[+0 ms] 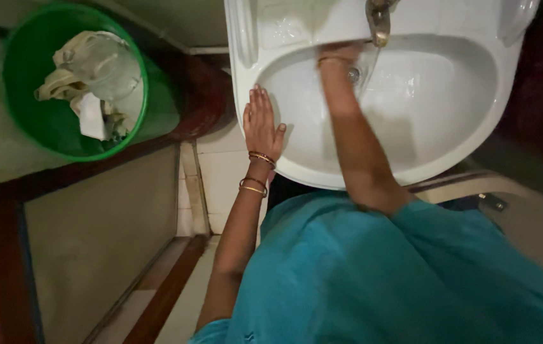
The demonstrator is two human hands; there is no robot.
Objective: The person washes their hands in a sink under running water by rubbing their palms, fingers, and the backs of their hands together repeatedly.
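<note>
A bin (29, 95) holding rubbish (90, 83) stands left of the washbasin (450, 95) under its tap (380, 22).

Dim, warm light; glare on the white basin (450, 127), corners dark.

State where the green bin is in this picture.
In the head view the green bin stands on the floor at upper left, left of the sink and the left hand on its rim.

Left hand (262, 124) is lying flat, palm down, fingers straight and together, bangles at the wrist. Right hand (338, 57) is reaching further forward, arm extended, its fingers blurred.
</note>
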